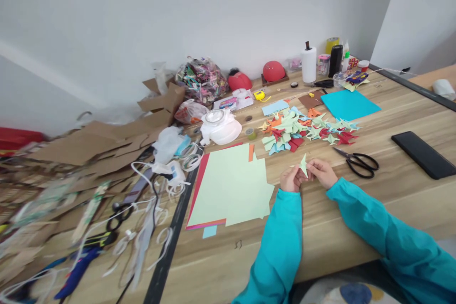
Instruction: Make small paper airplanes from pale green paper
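Note:
A small pale green folded paper piece [303, 165] with pointed tips is held between my two hands above the table. My left hand [291, 179] pinches it from the left, and my right hand [322, 172] grips it from the right with fingers closed. Just beyond them lies a pile of folded paper pieces [290, 126] in green, red, orange and blue. Black-handled scissors [360, 163] rest to the right of my right hand. Left of my hands, a stack of pale green paper sheets [230, 185] lies over red and orange ones.
A black phone [423, 154] lies at the right, with a blue sheet [351, 103] behind it. Bottles, a white roll [308, 65] and red domes [273, 71] stand along the wall. Cardboard [92, 140], cables and a blue-handled tool [79, 271] crowd the left.

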`<state>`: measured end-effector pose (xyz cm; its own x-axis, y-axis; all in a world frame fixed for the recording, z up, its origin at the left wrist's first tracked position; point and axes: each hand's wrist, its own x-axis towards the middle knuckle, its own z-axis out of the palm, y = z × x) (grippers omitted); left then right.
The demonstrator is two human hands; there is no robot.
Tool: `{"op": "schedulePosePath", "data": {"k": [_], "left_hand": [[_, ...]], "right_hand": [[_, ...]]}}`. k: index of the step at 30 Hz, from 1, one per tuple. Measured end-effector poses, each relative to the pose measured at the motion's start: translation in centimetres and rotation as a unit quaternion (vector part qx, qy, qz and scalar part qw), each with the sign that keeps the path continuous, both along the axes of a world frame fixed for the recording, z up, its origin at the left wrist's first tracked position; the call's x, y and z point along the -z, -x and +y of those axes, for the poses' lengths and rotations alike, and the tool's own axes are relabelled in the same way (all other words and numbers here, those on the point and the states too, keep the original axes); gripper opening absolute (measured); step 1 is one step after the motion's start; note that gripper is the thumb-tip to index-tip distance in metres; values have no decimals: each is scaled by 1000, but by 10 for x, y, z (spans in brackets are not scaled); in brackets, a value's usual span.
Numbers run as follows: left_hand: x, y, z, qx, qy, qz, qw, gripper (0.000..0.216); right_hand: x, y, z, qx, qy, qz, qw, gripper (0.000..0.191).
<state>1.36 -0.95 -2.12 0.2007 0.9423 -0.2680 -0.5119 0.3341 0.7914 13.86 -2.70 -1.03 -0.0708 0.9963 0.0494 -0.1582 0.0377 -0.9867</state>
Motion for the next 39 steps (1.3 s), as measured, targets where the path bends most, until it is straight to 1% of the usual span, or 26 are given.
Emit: {"op": "schedulePosePath", "data": {"k": [2,4,7,11,16,19,21,23,26,28,30,32,35,39], "left_hand": [[3,-1,-1,-31,-30,45,998,36],[5,-2,-2,-45,-52,82,994,34],[6,-1,-2,-24,-73,103,992,35],[4,0,-1,-3,-82,95,992,36],[-1,0,0,47,-88,56,993,34],[-4,0,1,56,-81,27,995,34],[-5,-1,1,61,-74,7,995,33],[-3,-2,1,55,-65,-1,996,33],[3,-4,2,4,-60,37,998,37],[7,-4,3,-22,-63,74,995,39],[9,-4,4,-23,-63,80,995,40],[8,-3,4,-10,-58,54,997,40],[2,-4,3,-3,-44,25,999,41],[-5,-5,2,-21,-38,30,999,40]], "right_hand": [[-1,0,-1,-2,-3,-3,1000,37],[-2,0,-2,-13,1,-8,1000,36],[-4,-1,-3,-37,10,-11,999,36],[-4,-3,-1,-51,34,16,998,36],[-2,-5,3,-74,76,83,991,36],[-2,-4,3,-90,78,105,987,38],[-2,-4,2,-90,66,92,989,39],[-2,-3,1,-73,46,55,995,38],[-1,0,-2,-40,12,-15,999,39],[0,2,-4,-29,-4,-43,999,41],[0,3,-4,-29,-7,-46,998,42],[0,3,-4,-38,0,-32,999,42],[-2,2,-3,-45,4,-10,999,41],[-3,1,-2,-39,-1,-16,999,40]]}}
